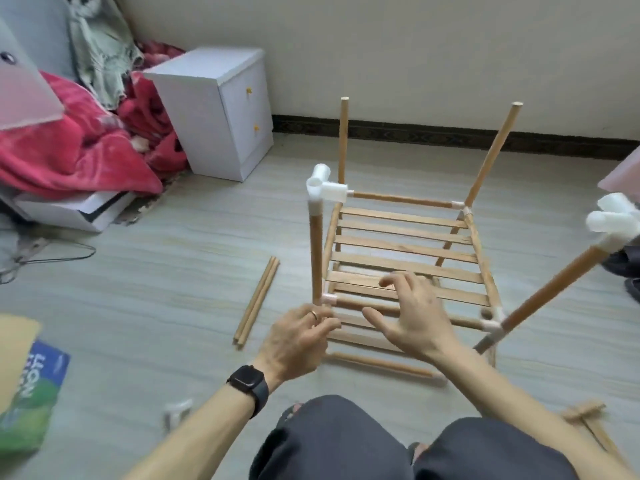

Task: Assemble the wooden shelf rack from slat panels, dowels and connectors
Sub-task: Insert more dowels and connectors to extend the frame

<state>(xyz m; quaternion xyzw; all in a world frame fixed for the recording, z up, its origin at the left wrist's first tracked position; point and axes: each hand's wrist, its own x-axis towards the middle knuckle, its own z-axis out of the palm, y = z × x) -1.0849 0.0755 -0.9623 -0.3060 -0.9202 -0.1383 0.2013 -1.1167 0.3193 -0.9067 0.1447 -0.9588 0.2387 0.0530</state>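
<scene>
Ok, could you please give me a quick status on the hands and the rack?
Right hand open, over slat panel. Left hand at near-left corner, grip unclear. Two far uprights uncapped. Nothing blocking.

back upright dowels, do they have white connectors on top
No, the back left dowel and back right dowel end in bare wood at the top.

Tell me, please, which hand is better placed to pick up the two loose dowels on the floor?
Left, probably: the left hand is at the rack's near-left corner, nearest the dowels; the right hand is over the slats, farther off.
</scene>
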